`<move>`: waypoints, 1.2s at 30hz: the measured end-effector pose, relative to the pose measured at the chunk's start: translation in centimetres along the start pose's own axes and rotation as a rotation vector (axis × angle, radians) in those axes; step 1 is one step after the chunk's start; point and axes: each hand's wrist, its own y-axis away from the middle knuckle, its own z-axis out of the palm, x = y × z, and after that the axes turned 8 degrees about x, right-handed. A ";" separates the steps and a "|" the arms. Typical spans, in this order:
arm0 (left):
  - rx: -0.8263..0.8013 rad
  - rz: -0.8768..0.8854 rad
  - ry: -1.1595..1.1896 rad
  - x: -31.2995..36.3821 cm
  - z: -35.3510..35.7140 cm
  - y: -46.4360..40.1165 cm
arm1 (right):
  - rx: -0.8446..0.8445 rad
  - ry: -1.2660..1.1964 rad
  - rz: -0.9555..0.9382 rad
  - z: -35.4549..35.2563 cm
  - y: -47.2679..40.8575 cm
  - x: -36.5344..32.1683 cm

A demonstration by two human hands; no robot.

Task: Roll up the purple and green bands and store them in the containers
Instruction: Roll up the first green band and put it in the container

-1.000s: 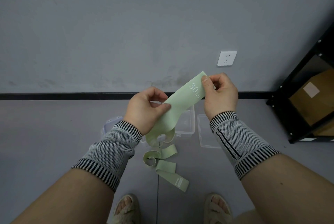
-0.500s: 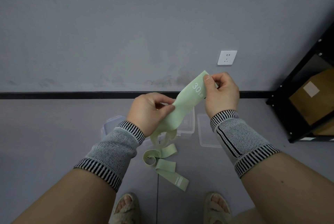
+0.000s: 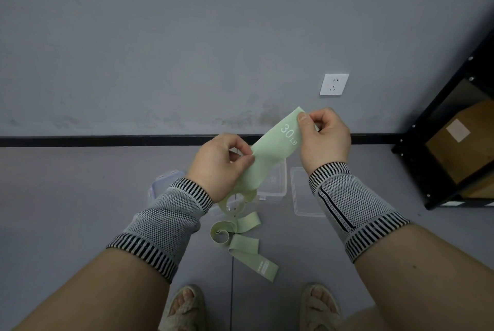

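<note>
A pale green band (image 3: 270,154) marked "30 LB" is held up in front of me. My right hand (image 3: 324,138) pinches its top end between thumb and fingers. My left hand (image 3: 220,162) pinches it lower down at its left edge. The rest of the band hangs down, curls into loops and lies on the floor (image 3: 80,210) between my feet. Below my hands stand a clear container (image 3: 275,183) and, partly hidden by my left wrist, a second container (image 3: 163,183) with a bluish rim. No purple band is visible.
A clear lid (image 3: 303,194) lies on the floor right of the containers. A black shelf unit (image 3: 451,127) holding a cardboard box (image 3: 462,149) stands at the right. A grey wall with a white socket (image 3: 334,84) and black skirting runs behind.
My left hand has slid up the band towards my right hand, shortening the stretch between them. My right hand has kept its pinch and barely moved.
</note>
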 end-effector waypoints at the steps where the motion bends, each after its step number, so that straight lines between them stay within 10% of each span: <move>1: -0.017 -0.021 0.029 -0.1 0.0 0.0 | 0.001 0.003 0.000 0.0 0.0 0.1; 25: -0.060 -0.097 0.130 -0.6 -1.3 -0.5 | -0.098 -0.092 -0.007 0.0 0.0 0.2; 36: -0.026 0.086 -0.070 -0.6 -1.3 -0.5 | -0.817 0.147 -0.318 0.9 2.5 -0.5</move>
